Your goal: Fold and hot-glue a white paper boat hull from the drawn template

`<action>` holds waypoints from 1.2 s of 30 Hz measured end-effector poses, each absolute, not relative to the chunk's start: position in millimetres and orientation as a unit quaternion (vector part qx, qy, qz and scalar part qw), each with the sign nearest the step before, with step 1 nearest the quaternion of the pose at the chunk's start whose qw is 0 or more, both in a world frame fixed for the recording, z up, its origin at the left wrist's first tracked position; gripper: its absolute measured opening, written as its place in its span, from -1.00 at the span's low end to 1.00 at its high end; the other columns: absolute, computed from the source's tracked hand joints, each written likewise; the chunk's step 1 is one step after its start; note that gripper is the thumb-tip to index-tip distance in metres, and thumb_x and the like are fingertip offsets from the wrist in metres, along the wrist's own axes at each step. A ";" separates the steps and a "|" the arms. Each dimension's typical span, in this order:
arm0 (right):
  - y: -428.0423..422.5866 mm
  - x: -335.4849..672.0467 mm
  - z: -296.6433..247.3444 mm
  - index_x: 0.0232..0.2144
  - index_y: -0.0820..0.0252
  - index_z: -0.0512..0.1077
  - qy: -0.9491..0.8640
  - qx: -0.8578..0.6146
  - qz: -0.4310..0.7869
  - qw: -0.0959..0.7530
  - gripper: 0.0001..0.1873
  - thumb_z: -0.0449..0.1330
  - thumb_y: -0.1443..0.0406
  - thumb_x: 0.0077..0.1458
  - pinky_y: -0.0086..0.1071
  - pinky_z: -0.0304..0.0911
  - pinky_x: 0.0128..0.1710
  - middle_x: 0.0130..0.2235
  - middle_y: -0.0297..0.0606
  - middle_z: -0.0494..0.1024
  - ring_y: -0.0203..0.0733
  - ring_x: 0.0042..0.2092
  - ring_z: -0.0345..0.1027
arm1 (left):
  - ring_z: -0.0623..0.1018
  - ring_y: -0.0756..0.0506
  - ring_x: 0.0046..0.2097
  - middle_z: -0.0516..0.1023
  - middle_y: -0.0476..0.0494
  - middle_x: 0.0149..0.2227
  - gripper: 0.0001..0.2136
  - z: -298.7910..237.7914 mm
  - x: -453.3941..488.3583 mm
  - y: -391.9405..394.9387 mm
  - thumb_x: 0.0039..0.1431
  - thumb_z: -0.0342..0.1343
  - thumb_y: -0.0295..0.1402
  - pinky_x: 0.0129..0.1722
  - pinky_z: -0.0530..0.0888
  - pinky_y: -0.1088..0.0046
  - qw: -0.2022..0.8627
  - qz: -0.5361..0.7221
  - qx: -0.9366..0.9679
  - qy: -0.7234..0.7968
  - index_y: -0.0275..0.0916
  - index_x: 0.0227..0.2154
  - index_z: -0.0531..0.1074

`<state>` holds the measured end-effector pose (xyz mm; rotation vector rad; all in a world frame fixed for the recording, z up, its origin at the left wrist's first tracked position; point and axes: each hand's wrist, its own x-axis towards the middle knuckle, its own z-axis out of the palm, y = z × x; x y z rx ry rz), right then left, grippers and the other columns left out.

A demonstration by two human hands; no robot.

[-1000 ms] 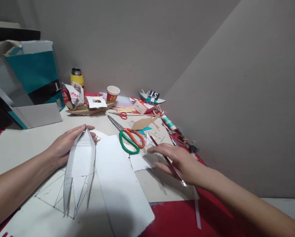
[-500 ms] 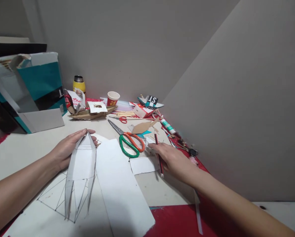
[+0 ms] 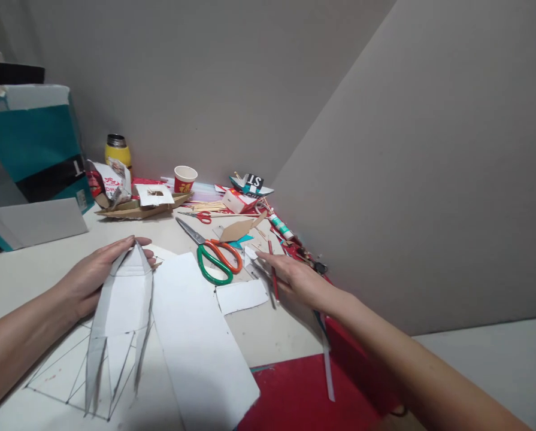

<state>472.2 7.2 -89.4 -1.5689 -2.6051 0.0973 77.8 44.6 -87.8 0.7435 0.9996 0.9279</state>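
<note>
My left hand point(image 3: 88, 281) holds a folded white cardboard boat shape point(image 3: 126, 305) by its pointed far end, fingers behind it and thumb along its side. Pencilled lines run over white card point(image 3: 56, 371) beneath it. Over the table's right part, my right hand point(image 3: 299, 281) is closed on a red pencil point(image 3: 274, 281), its fingertips stretched to a small white paper scrap point(image 3: 250, 254). Large scissors point(image 3: 216, 260) with one green and one orange handle lie left of that hand. A small white card rectangle point(image 3: 241, 296) and a long white card sheet point(image 3: 200, 341) lie between my hands.
A teal box point(image 3: 34, 146) stands at the left. Behind are a yellow bottle point(image 3: 117, 152), a paper cup point(image 3: 185, 179), a cardboard boat point(image 3: 146, 211) and small red scissors point(image 3: 203, 217). A glue tube point(image 3: 280, 226) lies by the wall among scraps and sticks.
The view has turned right, so everything sits further left in it. My right fingers now reach to the small white scrap, the pencil still in that hand. My left hand keeps its hold.
</note>
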 end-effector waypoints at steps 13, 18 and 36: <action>7.7 505.0 -68.8 -0.11 0.22 0.48 -0.764 -0.637 0.026 0.102 -0.70 0.03 0.31 0.17 -0.27 0.42 -0.25 -0.14 -0.09 0.62 -0.10 -0.28 0.53 | 0.62 -0.20 -0.28 0.63 -0.26 -0.30 -0.76 -90.0 77.4 48.5 0.23 0.07 -0.37 -0.36 0.59 0.31 0.715 0.400 0.347 0.456 -0.28 -0.06 0.43; 25.6 476.3 -76.1 -0.15 0.22 0.51 -0.781 -0.615 0.030 0.102 -0.72 0.06 0.32 0.16 -0.29 0.40 -0.22 -0.14 -0.11 0.62 -0.10 -0.23 0.52 | 0.62 -0.18 -0.33 0.63 -0.24 -0.33 -0.77 -84.3 79.3 45.6 0.24 0.05 -0.39 -0.42 0.58 0.35 0.718 0.399 0.346 0.452 -0.27 -0.07 0.43; 133.8 421.5 -91.6 -0.06 0.29 0.44 -0.847 -0.532 -0.022 -0.007 -0.72 0.03 0.36 0.24 -0.26 0.23 -0.04 -0.06 0.01 0.51 -0.05 -0.04 0.38 | 0.64 -0.20 -0.28 0.63 -0.34 -0.31 -0.76 -91.6 76.5 47.2 0.19 0.14 -0.34 -0.28 0.58 0.28 0.741 0.418 0.310 0.424 -0.31 -0.11 0.46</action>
